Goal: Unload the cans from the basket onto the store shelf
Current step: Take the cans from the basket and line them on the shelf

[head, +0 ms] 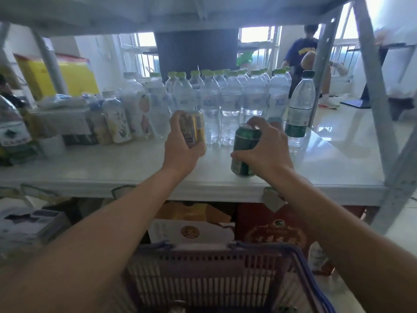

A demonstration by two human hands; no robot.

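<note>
Mid-placement, both your hands loaded. Left hand (180, 150) wrapped round gold can (193, 129), held above shelf (101, 170), just before water bottles (225, 98). Right hand (266, 147) clamped on green can (244, 150), tilted, base at or near shelf front edge; contact unclear. Basket (203, 279) below; contents mostly hidden. Next: set both upright, then release.
</note>
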